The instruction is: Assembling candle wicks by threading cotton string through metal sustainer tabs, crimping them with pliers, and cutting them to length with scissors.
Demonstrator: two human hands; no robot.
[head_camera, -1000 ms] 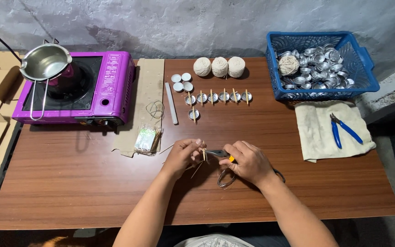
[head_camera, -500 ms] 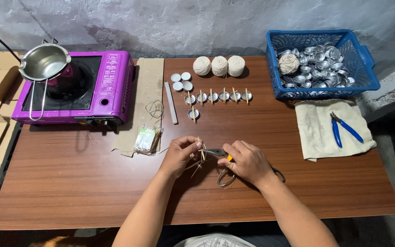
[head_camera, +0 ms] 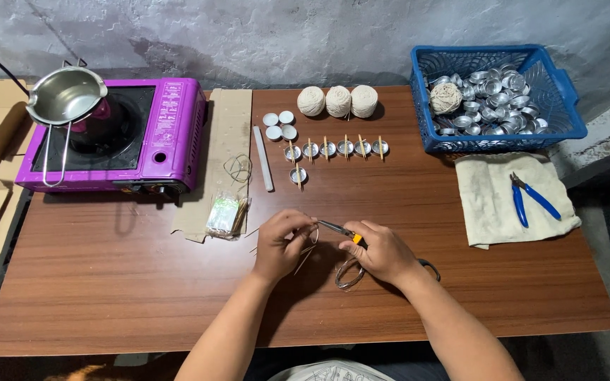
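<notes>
My left hand [head_camera: 282, 243] pinches thin wooden sticks [head_camera: 303, 257] and a bit of wire just above the brown table [head_camera: 107, 296]. My right hand [head_camera: 384, 252] grips pliers [head_camera: 340, 231] with an orange-yellow handle, their metal tips reaching the left fingers. A coil of thin wire [head_camera: 349, 274] lies under the right hand. Beyond the hands stands a row of small metal cups with sticks across them [head_camera: 335, 149], and one more cup [head_camera: 298, 175] sits nearer.
A purple stove [head_camera: 142, 137] with a steel pot [head_camera: 65, 99] stands at the far left. Three twine balls [head_camera: 337, 101] sit at the back. A blue basket [head_camera: 531, 130] holds several metal cups. Blue pliers [head_camera: 529, 199] rest on a cloth [head_camera: 488, 204].
The two hands have stayed together at the table's middle. The pliers' tips have shifted slightly at the left fingers; nothing else moved.
</notes>
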